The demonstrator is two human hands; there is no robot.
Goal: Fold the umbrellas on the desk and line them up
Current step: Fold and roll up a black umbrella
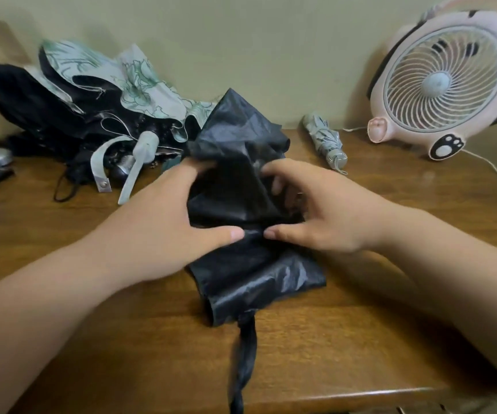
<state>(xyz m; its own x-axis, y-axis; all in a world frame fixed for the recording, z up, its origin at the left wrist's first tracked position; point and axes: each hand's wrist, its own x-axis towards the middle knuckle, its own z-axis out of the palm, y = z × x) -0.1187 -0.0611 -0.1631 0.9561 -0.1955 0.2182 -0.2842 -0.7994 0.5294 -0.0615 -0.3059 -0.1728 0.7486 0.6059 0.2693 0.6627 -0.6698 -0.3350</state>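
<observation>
- Left grip (163,216) and right grip (324,210) each pinch the fabric of one black umbrella (235,130), mid-surface (330,339).
- One folded umbrella (326,138) at 1 o'clock.
- Loose umbrellas (92,100), at least two, heaped at 10 o'clock.
- One fan (447,82) at 2 o'clock.

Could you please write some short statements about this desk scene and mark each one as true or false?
1. Both the left hand and the right hand grip the black umbrella. True.
2. The grey umbrella near the fan is spread open. False: it is folded up and lies on the desk.
3. The fan stands on the left side of the desk. False: it stands on the right side.
4. A pile of unfolded umbrellas lies at the back left. True.
</observation>
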